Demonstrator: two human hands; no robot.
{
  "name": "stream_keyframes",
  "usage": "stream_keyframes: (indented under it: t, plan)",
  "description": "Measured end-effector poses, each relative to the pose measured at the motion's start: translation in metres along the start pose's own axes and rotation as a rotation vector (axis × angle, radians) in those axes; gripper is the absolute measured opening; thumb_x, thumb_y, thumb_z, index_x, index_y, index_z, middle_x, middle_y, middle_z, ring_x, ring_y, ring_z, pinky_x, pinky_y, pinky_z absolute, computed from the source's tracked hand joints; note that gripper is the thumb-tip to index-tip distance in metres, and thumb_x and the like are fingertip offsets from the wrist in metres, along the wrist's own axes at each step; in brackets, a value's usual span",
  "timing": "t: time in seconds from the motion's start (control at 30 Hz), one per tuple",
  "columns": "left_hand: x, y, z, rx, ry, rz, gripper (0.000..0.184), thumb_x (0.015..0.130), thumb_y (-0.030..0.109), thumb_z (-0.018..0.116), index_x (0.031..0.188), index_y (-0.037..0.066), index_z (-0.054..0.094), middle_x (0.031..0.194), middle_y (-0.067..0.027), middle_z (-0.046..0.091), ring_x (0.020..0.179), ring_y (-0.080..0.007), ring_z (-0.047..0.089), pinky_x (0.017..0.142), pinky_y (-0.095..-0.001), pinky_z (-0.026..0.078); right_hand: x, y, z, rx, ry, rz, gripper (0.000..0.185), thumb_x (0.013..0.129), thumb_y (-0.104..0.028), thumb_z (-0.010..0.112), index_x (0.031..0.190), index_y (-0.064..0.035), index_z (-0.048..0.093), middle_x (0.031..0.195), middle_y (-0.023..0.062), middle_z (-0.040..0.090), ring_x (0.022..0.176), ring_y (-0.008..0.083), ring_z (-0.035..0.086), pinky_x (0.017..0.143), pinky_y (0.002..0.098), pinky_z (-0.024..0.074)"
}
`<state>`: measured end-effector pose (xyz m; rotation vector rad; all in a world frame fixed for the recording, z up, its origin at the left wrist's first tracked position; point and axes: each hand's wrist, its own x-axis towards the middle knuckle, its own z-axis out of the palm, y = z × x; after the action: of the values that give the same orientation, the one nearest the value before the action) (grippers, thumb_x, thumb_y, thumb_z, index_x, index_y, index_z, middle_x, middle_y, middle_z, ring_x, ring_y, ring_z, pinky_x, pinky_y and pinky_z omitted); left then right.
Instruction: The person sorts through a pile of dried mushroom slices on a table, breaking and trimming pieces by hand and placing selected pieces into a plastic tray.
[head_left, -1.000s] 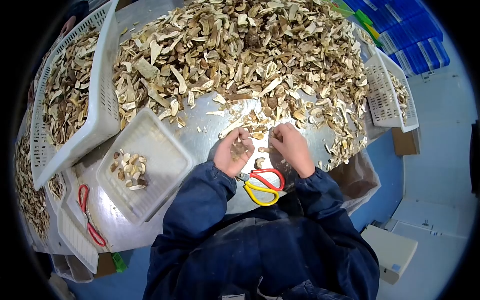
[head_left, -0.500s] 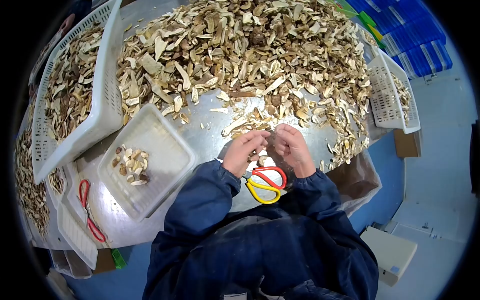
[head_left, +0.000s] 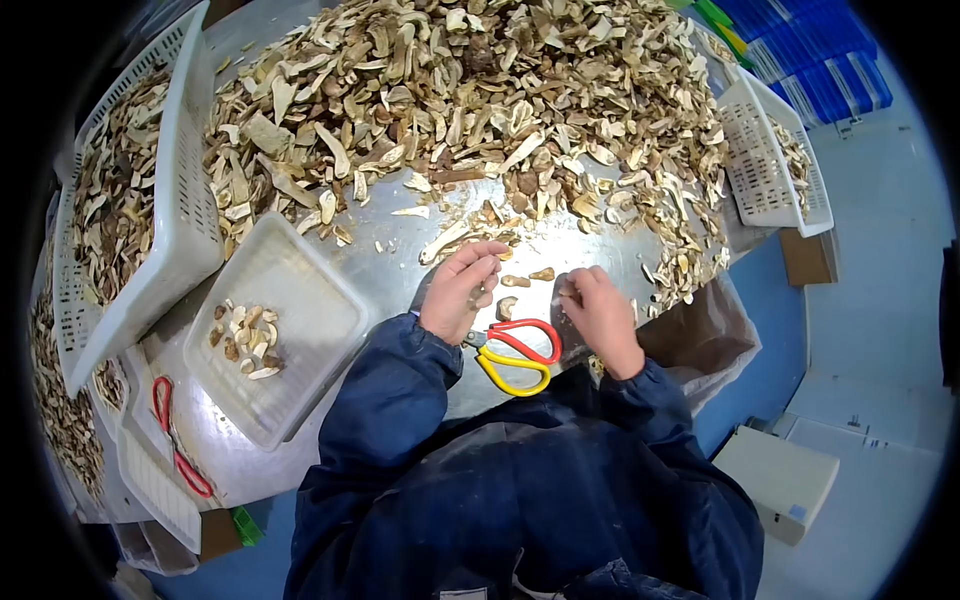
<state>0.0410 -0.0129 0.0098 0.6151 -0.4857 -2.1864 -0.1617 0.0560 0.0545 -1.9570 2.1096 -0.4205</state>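
My left hand (head_left: 462, 290) is just left of a few loose pieces, its fingers curled together; what they hold, if anything, is hidden. To the right, my right hand (head_left: 600, 315) has its fingers bent inward, with their tips partly out of sight. Between the hands lie small brown slices (head_left: 516, 281) and a curved piece (head_left: 507, 308) on the metal table (head_left: 390, 238). Scissors with one red and one yellow handle (head_left: 519, 358) rest close to my body. Beyond both hands spreads a large heap of dried mushroom slices (head_left: 470, 100).
A shallow white tray (head_left: 310, 375) with several pieces lies at the left, beside red-handled scissors (head_left: 172, 440). Slotted white baskets with slices stand at far left (head_left: 185, 225) and right (head_left: 750, 150). A lined bin (head_left: 705, 345) is below the table's right edge.
My hands came close together, then moved apart, the right one toward the right and nearer my body. Small brown slices now show between them. The whole view has shifted slightly.
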Motion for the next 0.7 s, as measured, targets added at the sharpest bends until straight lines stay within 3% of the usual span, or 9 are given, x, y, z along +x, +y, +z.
stream_keyframes:
  t: [0.13,0.17,0.27,0.3,0.43,0.53,0.7]
  plan:
    - [0.000,-0.004,-0.002,0.124,-0.044,-0.017,0.025,0.090,0.011,0.053,0.113,0.003,0.055,0.079,0.0021,0.048,0.065,-0.0038,0.043,0.048,-0.0162,0.032,0.009,0.014,0.011,0.160,0.118,-0.059,0.010,0.079,-0.009,0.059,0.087,-0.0035,0.060,0.077,0.0169,0.057,0.070,0.0355,0.056,0.061,0.0400,0.0470]
    - [0.000,-0.004,0.000,0.158,-0.052,-0.020,0.025,0.090,0.011,0.053,0.113,0.002,0.056,0.078,0.0024,0.048,0.064,-0.0036,0.043,0.049,-0.0162,0.031,0.015,0.014,0.011,0.259,0.142,-0.061,0.010,0.082,-0.009,0.058,0.089,-0.0031,0.062,0.072,0.0123,0.060,0.059,0.0255,0.057,0.054,0.0320,0.0456]
    - [-0.005,-0.001,0.010,0.369,-0.050,-0.008,0.026,0.089,0.011,0.054,0.114,0.004,0.057,0.077,0.0026,0.050,0.062,-0.0029,0.042,0.050,-0.0165,0.032,0.017,0.001,-0.004,1.025,-0.204,0.385,0.010,0.085,-0.010,0.058,0.091,-0.0022,0.063,0.068,0.0043,0.059,0.052,0.0106,0.052,0.047,0.0220,0.0390]
    - [-0.006,-0.002,0.012,0.446,-0.035,-0.005,0.024,0.088,0.012,0.058,0.111,0.004,0.058,0.082,0.0030,0.053,0.068,-0.0038,0.048,0.056,-0.0180,0.038,0.018,-0.007,-0.005,1.177,-0.244,0.409,0.011,0.088,-0.012,0.057,0.092,-0.0023,0.061,0.070,-0.0014,0.057,0.052,0.0022,0.048,0.044,0.0159,0.0334]
    - [-0.004,-0.008,0.012,0.502,-0.059,0.101,0.018,0.086,0.012,0.061,0.102,0.004,0.058,0.083,0.0024,0.055,0.067,-0.0029,0.048,0.057,-0.0181,0.039,0.021,-0.032,0.006,1.232,-0.217,0.264,0.014,0.090,-0.014,0.055,0.099,-0.0032,0.056,0.074,0.0007,0.059,0.053,0.0038,0.050,0.044,0.0162,0.0345]
    - [-0.006,-0.002,0.012,0.450,0.015,0.046,0.016,0.085,0.011,0.062,0.099,0.004,0.058,0.082,0.0033,0.056,0.068,-0.0029,0.049,0.058,-0.0184,0.040,0.025,-0.041,0.002,1.368,-0.239,0.363,0.014,0.090,-0.014,0.055,0.099,-0.0036,0.056,0.074,0.0003,0.058,0.054,0.0042,0.051,0.045,0.0161,0.0356]
    - [-0.003,-0.006,0.010,0.600,0.027,0.189,0.010,0.085,0.011,0.061,0.092,0.004,0.058,0.079,0.0029,0.056,0.069,-0.0040,0.050,0.060,-0.0201,0.042,0.025,-0.039,-0.003,1.030,-0.271,0.265,0.014,0.089,-0.014,0.056,0.086,-0.0004,0.059,0.069,0.0004,0.059,0.055,0.0038,0.050,0.048,0.0183,0.0375]
